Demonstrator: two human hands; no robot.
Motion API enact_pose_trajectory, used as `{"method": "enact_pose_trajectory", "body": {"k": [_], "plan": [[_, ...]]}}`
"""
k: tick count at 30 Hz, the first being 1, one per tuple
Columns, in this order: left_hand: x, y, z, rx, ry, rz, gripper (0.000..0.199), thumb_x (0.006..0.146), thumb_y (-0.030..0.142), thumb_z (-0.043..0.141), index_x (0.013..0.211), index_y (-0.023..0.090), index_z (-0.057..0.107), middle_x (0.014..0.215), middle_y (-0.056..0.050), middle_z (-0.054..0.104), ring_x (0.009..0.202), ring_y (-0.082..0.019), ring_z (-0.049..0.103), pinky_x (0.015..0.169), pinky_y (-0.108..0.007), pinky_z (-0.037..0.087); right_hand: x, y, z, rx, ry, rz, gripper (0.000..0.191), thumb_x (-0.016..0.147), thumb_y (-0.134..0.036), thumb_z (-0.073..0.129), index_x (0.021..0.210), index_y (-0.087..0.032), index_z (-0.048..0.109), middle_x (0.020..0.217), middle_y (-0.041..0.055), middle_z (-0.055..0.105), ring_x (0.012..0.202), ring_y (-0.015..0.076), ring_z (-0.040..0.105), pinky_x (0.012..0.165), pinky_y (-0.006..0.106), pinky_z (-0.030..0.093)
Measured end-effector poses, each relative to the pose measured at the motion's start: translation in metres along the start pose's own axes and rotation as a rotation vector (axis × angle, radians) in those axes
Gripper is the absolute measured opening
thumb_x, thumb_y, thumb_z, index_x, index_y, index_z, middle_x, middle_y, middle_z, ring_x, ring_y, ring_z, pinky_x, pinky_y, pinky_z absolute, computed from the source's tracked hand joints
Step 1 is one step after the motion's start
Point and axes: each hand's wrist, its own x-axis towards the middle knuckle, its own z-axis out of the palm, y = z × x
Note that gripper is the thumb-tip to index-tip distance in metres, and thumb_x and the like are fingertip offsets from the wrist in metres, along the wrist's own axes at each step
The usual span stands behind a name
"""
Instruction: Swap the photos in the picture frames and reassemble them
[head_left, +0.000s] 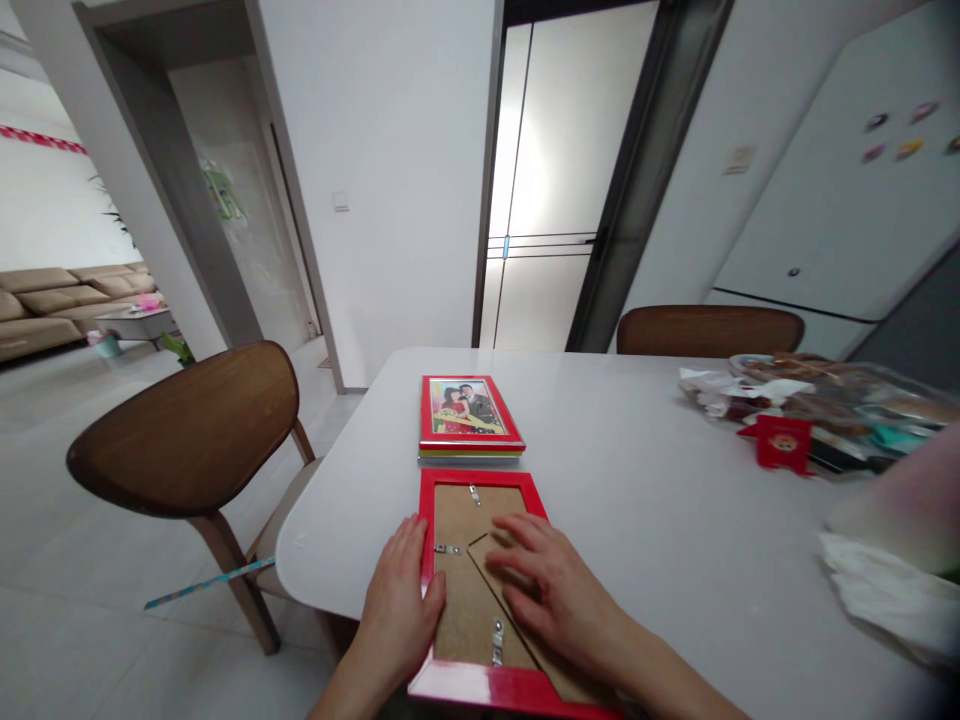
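A red picture frame (450,678) lies face down at the near edge of the white table, its brown backing board (457,620) facing up. Small metal clips (497,640) sit along the board's edges, and a slanted easel stand (517,622) lies against it. My left hand (401,590) grips the frame's left side, thumb on the board and fingers along the outer edge. Over the stand and board rests my right hand (551,580), its fingers apart and curved. Just beyond is a stack of frames; the top red frame (469,408) shows a picture of a couple.
On the white table (637,540), plastic bags (847,395), a red packet (783,442) and white tissue (885,590) lie to the right. A wooden chair (195,430) stands at the left with a thin patterned strip (210,582) by its seat. Another chair (709,330) is behind the table.
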Motion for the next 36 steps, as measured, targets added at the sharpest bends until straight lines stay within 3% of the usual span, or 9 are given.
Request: {"method": "enact_pose_trajectory", "body": {"k": [3, 6, 10, 14, 18, 23, 26, 31, 36], "plan": [[0.000, -0.001, 0.001, -0.010, 0.014, 0.006, 0.052, 0.072, 0.021, 0.040, 0.122, 0.006, 0.037, 0.129, -0.014, 0.038, 0.120, -0.022, 0.033, 0.101, -0.037, 0.026, -0.005, -0.015, -0.006, 0.146, -0.246, -0.096, 0.031, 0.063, -0.013, 0.055, 0.088, -0.029, 0.064, 0.120, 0.0012, 0.046, 0.117, 0.0217, 0.032, 0.096, 0.038, 0.027], [0.001, -0.002, 0.002, -0.001, 0.022, 0.012, 0.052, 0.072, 0.021, 0.040, 0.121, 0.005, 0.038, 0.129, -0.015, 0.039, 0.119, -0.022, 0.034, 0.101, -0.037, 0.026, -0.007, -0.019, -0.004, 0.185, -0.306, -0.072, 0.026, 0.064, -0.017, 0.058, 0.085, -0.031, 0.065, 0.123, -0.0007, 0.045, 0.120, 0.0225, 0.026, 0.098, 0.041, 0.020], [0.001, -0.003, 0.004, 0.009, 0.039, 0.029, 0.051, 0.072, 0.019, 0.039, 0.121, 0.005, 0.038, 0.128, -0.015, 0.040, 0.119, -0.021, 0.035, 0.100, -0.037, 0.027, -0.006, -0.022, 0.003, 0.175, -0.258, -0.053, 0.015, 0.068, -0.022, 0.058, 0.077, -0.029, 0.067, 0.113, -0.0007, 0.052, 0.116, 0.0215, 0.031, 0.098, 0.042, 0.019], [0.001, -0.004, 0.005, 0.026, 0.048, 0.040, 0.050, 0.072, 0.018, 0.040, 0.121, 0.007, 0.038, 0.127, -0.015, 0.041, 0.118, -0.022, 0.036, 0.099, -0.040, 0.029, 0.003, -0.026, 0.007, 0.179, -0.156, -0.065, 0.017, 0.067, -0.021, 0.058, 0.082, -0.024, 0.064, 0.105, 0.0020, 0.055, 0.105, 0.0187, 0.040, 0.093, 0.034, 0.028], [0.001, -0.003, 0.005, 0.047, 0.040, 0.040, 0.047, 0.075, 0.021, 0.039, 0.120, 0.008, 0.039, 0.127, -0.015, 0.042, 0.118, -0.022, 0.037, 0.098, -0.040, 0.030, 0.027, -0.031, 0.018, 0.093, -0.068, -0.046, 0.022, 0.073, -0.021, 0.051, 0.093, -0.022, 0.060, 0.095, 0.0038, 0.057, 0.091, 0.0166, 0.047, 0.082, 0.030, 0.035], [0.001, -0.003, 0.003, 0.057, 0.038, 0.044, 0.048, 0.075, 0.021, 0.038, 0.121, 0.008, 0.039, 0.127, -0.014, 0.042, 0.118, -0.020, 0.037, 0.099, -0.038, 0.030, 0.055, -0.036, 0.030, -0.100, -0.044, 0.017, 0.017, 0.077, -0.023, 0.046, 0.078, -0.019, 0.062, 0.079, 0.0039, 0.056, 0.079, 0.0152, 0.049, 0.071, 0.026, 0.036], [0.001, -0.003, 0.003, 0.053, 0.026, 0.030, 0.050, 0.073, 0.020, 0.039, 0.121, 0.007, 0.038, 0.128, -0.014, 0.041, 0.118, -0.021, 0.035, 0.100, -0.037, 0.029, 0.059, -0.030, 0.032, -0.117, -0.016, 0.041, 0.019, 0.079, -0.023, 0.043, 0.076, -0.017, 0.061, 0.082, 0.0055, 0.056, 0.079, 0.0157, 0.049, 0.071, 0.026, 0.036], [0.001, 0.000, 0.002, 0.020, 0.024, -0.010, 0.052, 0.072, 0.021, 0.040, 0.122, 0.008, 0.038, 0.129, -0.012, 0.040, 0.120, -0.021, 0.034, 0.100, -0.036, 0.027, 0.058, -0.005, 0.029, -0.164, 0.121, 0.130, 0.028, 0.081, -0.027, 0.039, 0.099, -0.014, 0.057, 0.100, 0.0102, 0.056, 0.093, 0.0202, 0.045, 0.081, 0.032, 0.032], [0.001, 0.001, 0.000, -0.062, 0.038, -0.026, 0.051, 0.071, 0.022, 0.041, 0.120, 0.008, 0.041, 0.128, -0.013, 0.041, 0.119, -0.022, 0.035, 0.100, -0.038, 0.026, 0.062, 0.002, 0.027, -0.145, 0.085, 0.081, 0.028, 0.079, -0.023, 0.041, 0.101, -0.019, 0.057, 0.105, 0.0058, 0.057, 0.095, 0.0199, 0.044, 0.082, 0.032, 0.032]]}}
